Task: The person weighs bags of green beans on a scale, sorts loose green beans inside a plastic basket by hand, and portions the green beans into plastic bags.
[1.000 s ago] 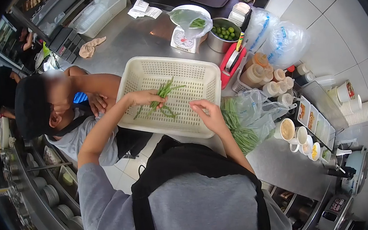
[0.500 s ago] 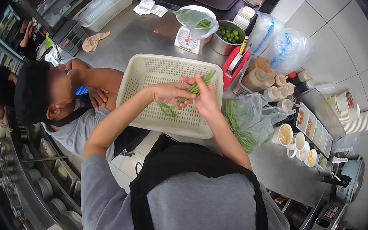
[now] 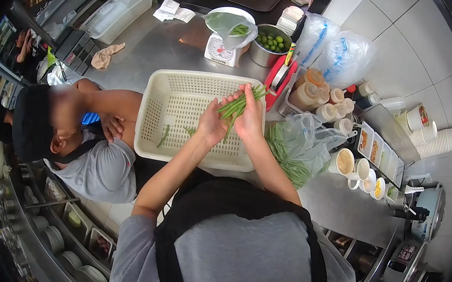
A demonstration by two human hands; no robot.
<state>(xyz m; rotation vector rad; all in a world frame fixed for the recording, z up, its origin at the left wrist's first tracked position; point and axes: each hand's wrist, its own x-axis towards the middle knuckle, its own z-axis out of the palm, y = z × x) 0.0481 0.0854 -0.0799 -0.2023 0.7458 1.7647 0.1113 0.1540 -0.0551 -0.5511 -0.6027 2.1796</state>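
Note:
A bunch of green beans (image 3: 235, 107) lies between my two hands, above the cream perforated basket (image 3: 142, 108). My left hand (image 3: 213, 125) supports the beans from the left side, its fingers partly hidden behind them. On the other side, my right hand (image 3: 248, 121) is curled round the same bunch, with bean ends sticking out past its fingers. A few short green pieces (image 3: 164, 136) rest on the basket floor. Just right of the basket, more long green beans (image 3: 288, 156) spill from a clear plastic bag (image 3: 316, 137).
A co-worker (image 3: 93, 166) with folded arms stands close at my left. Beyond the basket are a scale (image 3: 222, 50) with bagged beans and a metal pot (image 3: 263, 59) of green citrus. Sauce bottles (image 3: 306, 95), cups (image 3: 344, 161) and a topping tray (image 3: 380, 149) line the right side.
My left hand has drawn back toward me and turned, now cupping the beans from below left. Short green pieces lie on the basket floor. The view has shifted slightly.

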